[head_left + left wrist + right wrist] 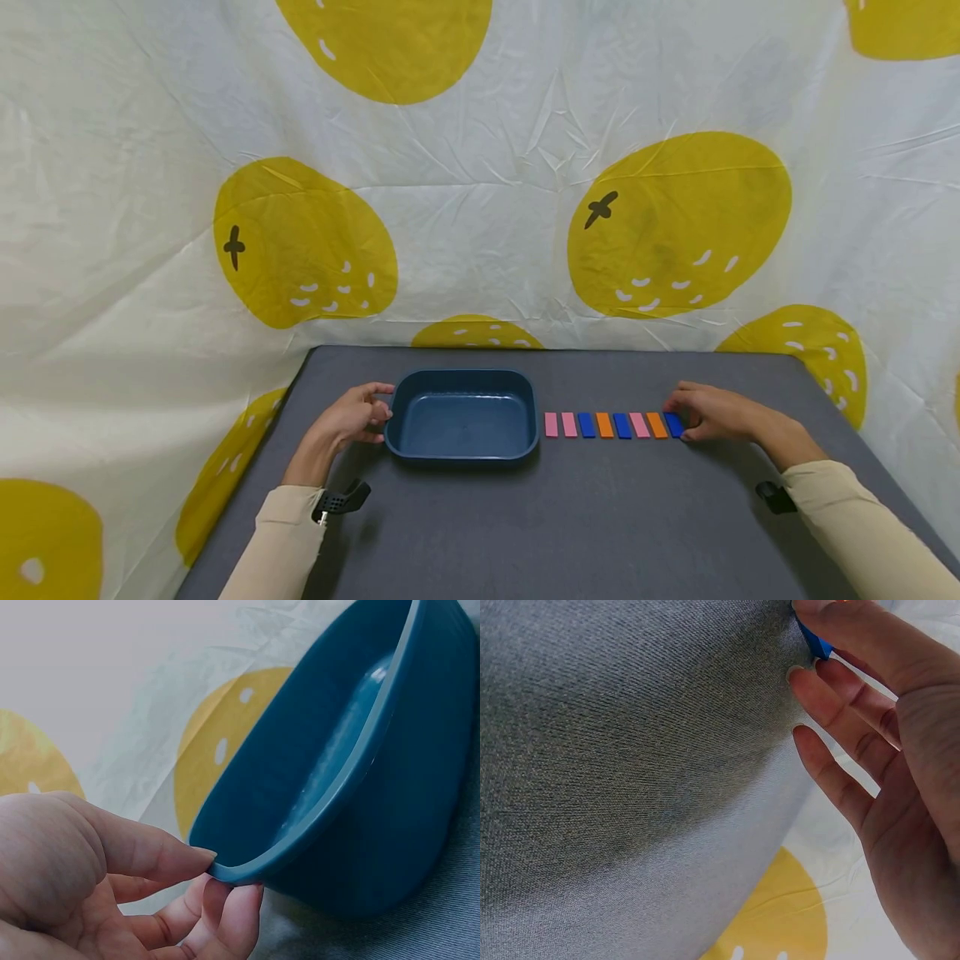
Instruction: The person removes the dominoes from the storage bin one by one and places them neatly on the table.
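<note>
A dark blue rectangular tub (461, 458) stands on the grey table. At its left end my left hand (352, 418) pinches the rim; the left wrist view shows the thumb on top of the tub's rim (330, 806) and fingertips below. To the tub's right runs a row of small flat tiles in pink, blue and orange. My right hand (716, 414) holds the blue tile (674, 427) at the row's right end between thumb and finger. In the right wrist view, the blue tile (815, 641) is mostly hidden by the thumb, and the other fingers are spread.
Beside the held tile lies an orange tile (657, 426), then a pink tile (639, 426). A pink tile (551, 425) at the row's left end sits close to the tub. Behind the table (562, 525) hangs a white cloth (480, 242) printed with yellow fruit.
</note>
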### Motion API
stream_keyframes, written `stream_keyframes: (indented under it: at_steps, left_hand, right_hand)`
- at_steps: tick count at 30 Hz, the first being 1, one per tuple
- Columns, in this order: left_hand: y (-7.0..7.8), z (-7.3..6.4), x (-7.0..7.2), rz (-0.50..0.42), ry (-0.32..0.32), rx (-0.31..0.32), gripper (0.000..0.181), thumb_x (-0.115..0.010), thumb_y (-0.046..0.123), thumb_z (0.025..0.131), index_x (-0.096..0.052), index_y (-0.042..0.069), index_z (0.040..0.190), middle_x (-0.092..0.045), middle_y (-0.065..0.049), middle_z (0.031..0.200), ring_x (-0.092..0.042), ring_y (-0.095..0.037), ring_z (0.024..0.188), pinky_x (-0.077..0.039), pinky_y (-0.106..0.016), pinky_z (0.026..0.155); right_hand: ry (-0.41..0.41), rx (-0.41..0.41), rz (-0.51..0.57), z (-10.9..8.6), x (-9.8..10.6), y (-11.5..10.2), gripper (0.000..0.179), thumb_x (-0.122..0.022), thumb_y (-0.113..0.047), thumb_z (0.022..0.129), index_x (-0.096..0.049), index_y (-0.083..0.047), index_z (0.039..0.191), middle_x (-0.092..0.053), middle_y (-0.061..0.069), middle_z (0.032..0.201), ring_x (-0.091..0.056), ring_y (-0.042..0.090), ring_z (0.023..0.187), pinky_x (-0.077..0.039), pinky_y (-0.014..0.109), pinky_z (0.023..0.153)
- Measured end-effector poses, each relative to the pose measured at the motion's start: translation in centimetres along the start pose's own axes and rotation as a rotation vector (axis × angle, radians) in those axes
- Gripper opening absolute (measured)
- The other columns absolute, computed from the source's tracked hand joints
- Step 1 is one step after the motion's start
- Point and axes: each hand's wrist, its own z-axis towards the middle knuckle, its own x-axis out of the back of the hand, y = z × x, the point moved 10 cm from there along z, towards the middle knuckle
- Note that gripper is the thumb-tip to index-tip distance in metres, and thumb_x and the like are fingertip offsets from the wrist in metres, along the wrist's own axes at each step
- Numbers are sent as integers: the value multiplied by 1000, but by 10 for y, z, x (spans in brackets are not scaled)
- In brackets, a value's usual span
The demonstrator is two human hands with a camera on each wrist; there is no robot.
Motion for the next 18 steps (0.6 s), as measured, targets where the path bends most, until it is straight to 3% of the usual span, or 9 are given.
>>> stream_keyframes:
  at_steps: [12, 18]
  left_hand:
    - [-2, 0, 2, 9, 5, 1, 54, -56, -2, 96, -45, 3, 148, -57, -20, 113, -59, -29, 93, -59, -39, 67]
    - [-3, -5, 15, 27, 48, 0, 52, -63, 11, 99, -46, 4, 148, -56, -23, 129, -60, -37, 109, -60, -42, 75]
  right_hand:
    - [-9, 11, 2, -1, 0, -5, 40, -82, -25, 85, -68, -11, 120, -59, 0, 110, -55, 8, 84, -51, 26, 71]
    - [17, -8, -71, -4, 7, -11, 43, -82, -29, 85, -69, -10, 122, -60, 1, 111, -57, 10, 85, -53, 29, 73]
